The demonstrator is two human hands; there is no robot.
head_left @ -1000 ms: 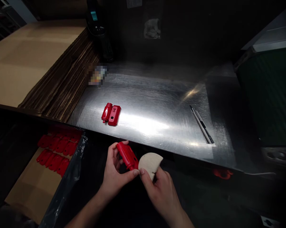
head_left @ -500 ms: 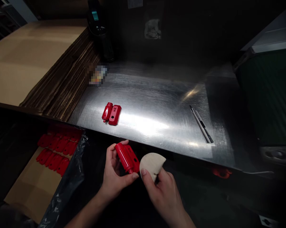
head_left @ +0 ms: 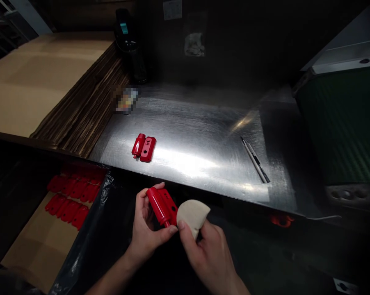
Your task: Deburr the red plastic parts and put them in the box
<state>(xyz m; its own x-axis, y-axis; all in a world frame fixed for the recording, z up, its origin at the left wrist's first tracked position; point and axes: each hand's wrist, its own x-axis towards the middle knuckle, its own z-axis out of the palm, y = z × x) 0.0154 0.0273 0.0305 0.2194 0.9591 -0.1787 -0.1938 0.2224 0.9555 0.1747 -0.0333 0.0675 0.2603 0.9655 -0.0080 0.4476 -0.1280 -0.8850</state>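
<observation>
A glossy red plastic part (head_left: pixel 159 207), made of a cylinder joined to a flat plate with a round hole, is gripped in my left hand (head_left: pixel 145 225) below the table's front edge. My right hand (head_left: pixel 208 250) pinches a folded off-white pad (head_left: pixel 192 213), whose left edge meets the red part's plate. Whether the pad presses on the part or only overlaps it, I cannot tell. A second red part (head_left: pixel 144 148) of the same shape lies on the metal table (head_left: pixel 197 123), beyond my left hand.
Left stands a stack of brown cardboard sheets (head_left: pixel 49 78). Below it, a plastic-lined box (head_left: pixel 40 241) holds rows of red parts (head_left: pixel 68 209). Two slim pen-like tools (head_left: pixel 255 160) lie on the table's right. A black device (head_left: pixel 131 45) stands behind; a green surface (head_left: pixel 341 127) is right.
The view has shifted slightly, so the table items appear a little displaced. Both hands keep their holds, and the pad stays against or over the red part's right edge.
</observation>
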